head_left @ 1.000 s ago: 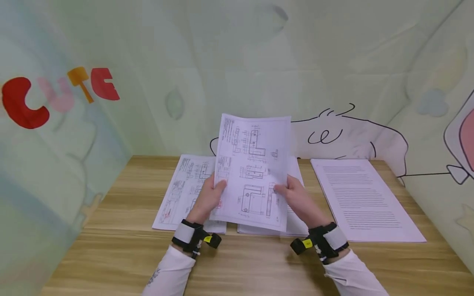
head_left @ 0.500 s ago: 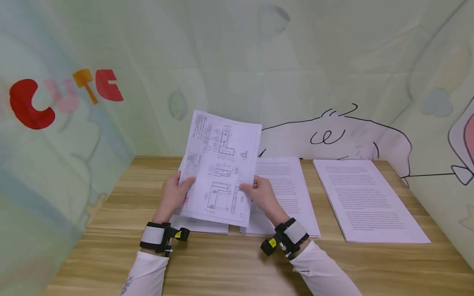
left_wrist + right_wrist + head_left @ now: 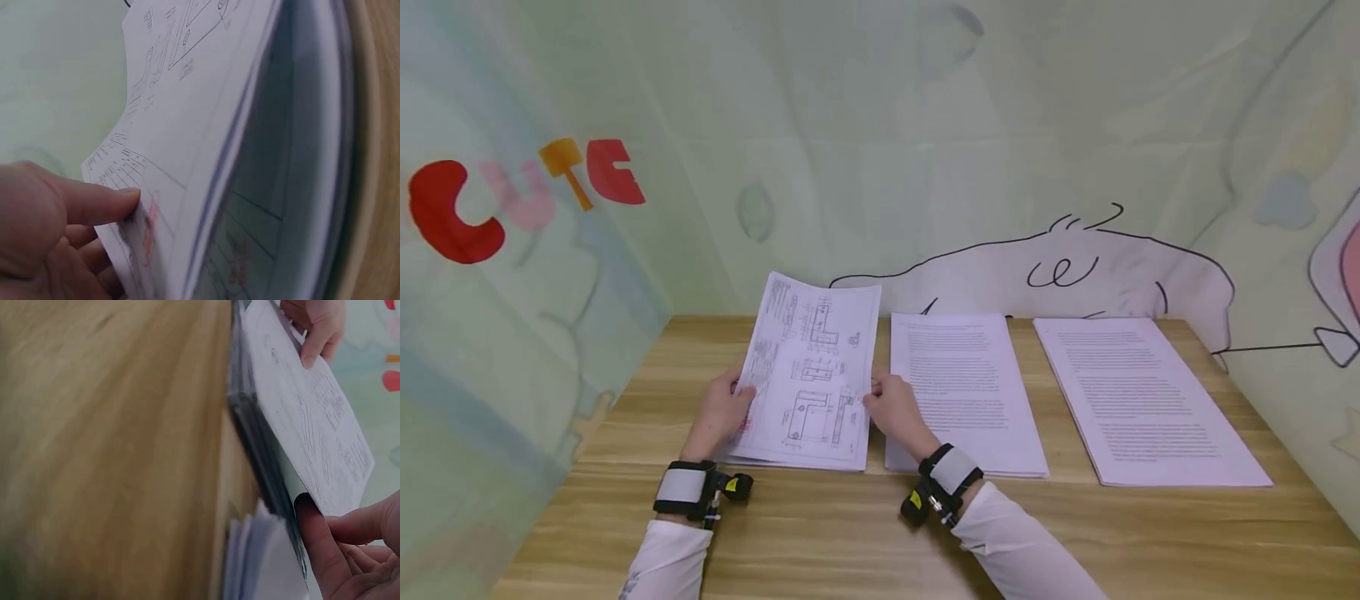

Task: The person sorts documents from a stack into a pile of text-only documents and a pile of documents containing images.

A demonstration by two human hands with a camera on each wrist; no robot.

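Note:
A thin sheaf of paper with printed technical drawings [image 3: 816, 375] is held over the left pile, its far edge raised. My left hand [image 3: 722, 412] pinches the sheaf's left edge, thumb on top near a red stamp, as the left wrist view shows. On the opposite edge, my right hand [image 3: 898, 408] grips it between thumb and fingers. Beneath, the left pile of drawings [image 3: 250, 250] shows through a gap in the left wrist view; the head view hides most of it. In the right wrist view, right fingers [image 3: 322, 550] reach under the sheaf beside the pile's edge [image 3: 247, 419].
A pile of text pages [image 3: 958, 392] lies in the middle of the wooden table [image 3: 820, 533], close to my right hand. Another text pile [image 3: 1150, 400] lies farther right. A printed fabric backdrop [image 3: 850, 150] stands behind the table.
Both hands have carried the sheaf of drawings left and down, from over the middle pile to just over the left pile. The middle text pile is now uncovered.

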